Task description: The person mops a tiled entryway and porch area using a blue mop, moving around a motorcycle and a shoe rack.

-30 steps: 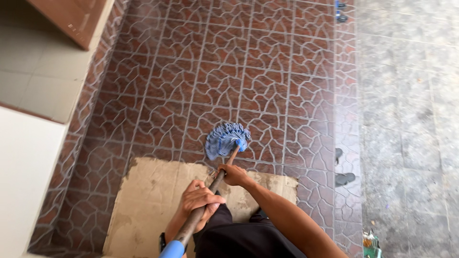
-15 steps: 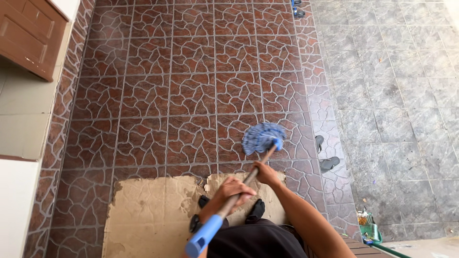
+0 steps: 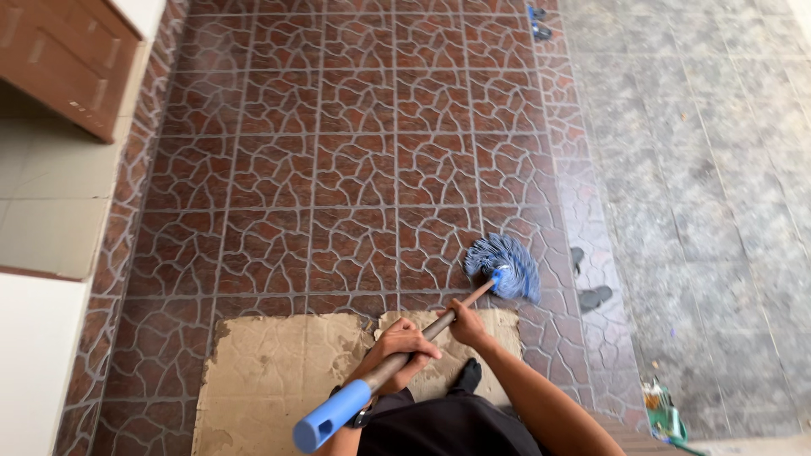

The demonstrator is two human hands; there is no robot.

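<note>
Both hands clamped on the mop handle (image 3: pixel 422 336), left hand (image 3: pixel 400 344) behind right hand (image 3: pixel 466 324), blue mop head (image 3: pixel 505 266) just ahead on the tiles.

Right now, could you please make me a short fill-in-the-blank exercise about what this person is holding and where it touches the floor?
1. Both hands grip the handle of a ____.
2. The blue mop head rests on the ____ patterned tiles.
3. The right hand holds the handle nearer the head; the left hand is nearer the ____ end cap.
4. The person stands on flattened ____.

Missing words: mop; brown; blue; cardboard
</note>
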